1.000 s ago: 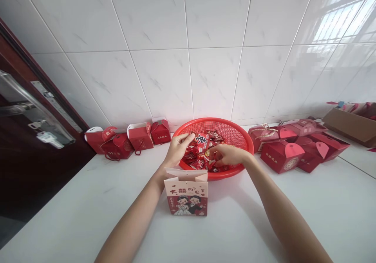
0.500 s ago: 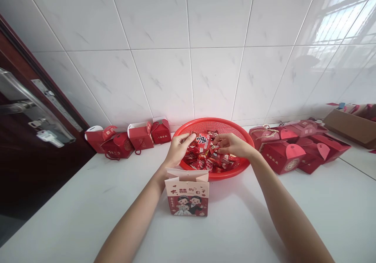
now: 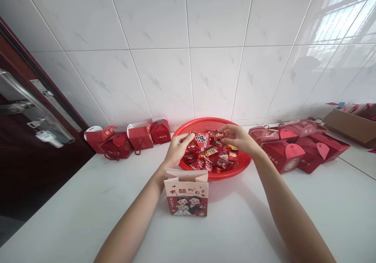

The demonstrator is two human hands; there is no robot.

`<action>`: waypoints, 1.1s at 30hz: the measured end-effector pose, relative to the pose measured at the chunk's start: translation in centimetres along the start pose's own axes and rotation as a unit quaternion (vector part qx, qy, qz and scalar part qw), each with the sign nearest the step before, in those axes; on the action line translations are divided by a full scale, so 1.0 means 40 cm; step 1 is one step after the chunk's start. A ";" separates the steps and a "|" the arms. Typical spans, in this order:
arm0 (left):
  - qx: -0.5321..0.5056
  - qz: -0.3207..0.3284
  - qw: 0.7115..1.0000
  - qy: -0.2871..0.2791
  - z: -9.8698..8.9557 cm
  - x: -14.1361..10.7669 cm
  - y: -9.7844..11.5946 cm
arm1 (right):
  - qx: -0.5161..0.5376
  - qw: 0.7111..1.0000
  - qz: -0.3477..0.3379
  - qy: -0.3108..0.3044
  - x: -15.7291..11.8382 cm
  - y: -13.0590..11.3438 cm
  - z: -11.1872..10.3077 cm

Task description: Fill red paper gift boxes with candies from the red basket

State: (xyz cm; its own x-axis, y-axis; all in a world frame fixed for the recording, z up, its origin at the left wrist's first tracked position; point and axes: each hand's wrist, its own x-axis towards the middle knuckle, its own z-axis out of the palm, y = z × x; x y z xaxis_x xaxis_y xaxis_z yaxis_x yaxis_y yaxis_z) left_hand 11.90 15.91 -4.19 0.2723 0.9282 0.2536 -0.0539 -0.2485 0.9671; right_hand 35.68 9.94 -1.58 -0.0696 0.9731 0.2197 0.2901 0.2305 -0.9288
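A red plastic basket (image 3: 226,175) on the white table holds many wrapped candies (image 3: 211,151). At its left side my left hand (image 3: 178,149) pinches a red packet (image 3: 202,139) with a large dark character on it. My right hand (image 3: 237,138) is over the right part of the basket, its thumb and fingertips at a small red-wrapped candy (image 3: 217,135). In front of the basket, beside my left forearm, an open-topped pink and red box (image 3: 187,196) with a cartoon couple stands upright.
Several small red boxes (image 3: 140,136) stand at the left by the tiled wall. More red boxes (image 3: 283,156) are grouped right of the basket. A brown cardboard box (image 3: 349,126) lies at the far right. A dark red door (image 3: 17,145) with keys is at the left.
My right hand has moved slightly up and back within the basket, uncovering more candies below it. My left hand keeps its packet in nearly the same place.
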 end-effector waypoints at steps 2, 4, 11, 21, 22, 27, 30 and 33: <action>0.003 -0.005 1.000 0.004 -0.001 0.000 -0.004 | 0.000 1.000 -0.002 0.012 0.001 0.001 0.000; 0.007 -0.008 1.000 0.004 -0.002 0.000 -0.006 | 0.002 1.000 -0.002 0.021 0.001 0.004 -0.001; 0.030 0.006 1.000 -0.008 -0.002 -0.001 -0.008 | 0.005 0.999 -0.012 0.045 0.000 0.006 -0.006; 0.107 0.067 0.992 0.006 0.002 -0.003 -0.003 | 0.195 0.980 0.001 0.047 -0.007 -0.039 0.026; 0.120 0.071 0.990 0.003 0.001 -0.003 -0.005 | 0.210 0.976 0.010 0.047 -0.005 -0.038 0.041; 0.163 0.079 0.983 -0.021 -0.005 -0.004 -0.005 | 0.249 0.964 0.040 0.087 0.005 -0.023 0.117; 0.152 0.082 0.983 -0.057 -0.005 -0.005 0.002 | 0.254 0.961 0.042 0.106 0.005 -0.020 0.135; 0.129 0.067 0.986 -0.088 -0.002 -0.006 0.009 | 0.243 0.963 0.040 0.107 0.002 -0.021 0.136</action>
State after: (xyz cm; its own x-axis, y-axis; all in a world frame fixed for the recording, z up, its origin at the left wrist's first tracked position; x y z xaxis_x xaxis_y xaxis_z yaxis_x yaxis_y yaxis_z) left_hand 11.73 15.64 -3.90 0.4423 0.8259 0.3495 0.1391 -0.4482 0.8831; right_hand 30.25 9.84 -2.39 0.1488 0.9773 0.1506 -0.1989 0.1787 -0.9636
